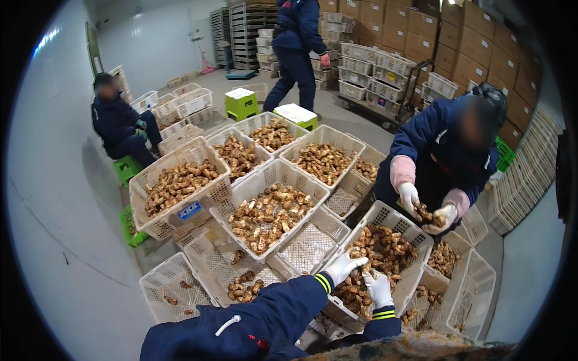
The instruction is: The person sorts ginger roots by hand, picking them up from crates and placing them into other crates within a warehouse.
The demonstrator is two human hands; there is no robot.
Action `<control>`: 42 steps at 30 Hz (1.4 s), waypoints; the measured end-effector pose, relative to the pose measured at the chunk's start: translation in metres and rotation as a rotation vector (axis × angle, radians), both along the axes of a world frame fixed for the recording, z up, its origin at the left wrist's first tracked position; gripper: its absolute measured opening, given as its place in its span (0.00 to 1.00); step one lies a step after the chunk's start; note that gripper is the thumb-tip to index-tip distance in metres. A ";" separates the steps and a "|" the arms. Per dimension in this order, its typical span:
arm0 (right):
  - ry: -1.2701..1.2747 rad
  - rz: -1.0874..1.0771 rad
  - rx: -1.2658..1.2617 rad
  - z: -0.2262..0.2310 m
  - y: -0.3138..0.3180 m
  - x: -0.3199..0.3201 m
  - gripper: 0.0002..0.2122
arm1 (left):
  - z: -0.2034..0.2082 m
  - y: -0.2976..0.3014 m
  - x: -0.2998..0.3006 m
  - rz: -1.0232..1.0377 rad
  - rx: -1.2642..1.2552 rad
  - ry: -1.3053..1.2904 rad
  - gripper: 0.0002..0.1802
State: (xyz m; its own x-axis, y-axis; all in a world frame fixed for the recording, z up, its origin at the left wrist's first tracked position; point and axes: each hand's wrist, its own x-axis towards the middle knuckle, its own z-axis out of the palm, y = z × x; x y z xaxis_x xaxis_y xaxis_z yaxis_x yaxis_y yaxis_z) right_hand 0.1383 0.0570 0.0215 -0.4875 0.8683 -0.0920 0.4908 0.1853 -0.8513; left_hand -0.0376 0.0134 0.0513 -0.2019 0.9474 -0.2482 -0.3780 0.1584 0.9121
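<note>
Both of my hands wear white gloves and reach into a white plastic crate (415, 281) filled with brown, pale-stemmed mushrooms (385, 249). My left hand (345, 267) is over the crate's near left part, its fingers stretched toward the right across the pile. Close by on the right, my right hand (379, 289) rests against the mushrooms with its fingers apart. No mushroom shows clearly in either hand. Across the crate, a co-worker's gloved hands (428, 218) hold a few mushrooms above its far right side.
More mushroom crates surround this one, including a wide crate (310, 201) at centre and a raised crate (198, 207) at left. One person sits at far left; another stands near green stools (242, 107). A loaded cart (385, 117) and stacked cardboard boxes (421, 27) stand behind.
</note>
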 end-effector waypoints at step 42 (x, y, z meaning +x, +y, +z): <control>0.837 -0.050 -0.673 -0.007 -0.001 -0.006 0.18 | -0.015 0.011 0.000 0.037 0.051 -0.170 0.21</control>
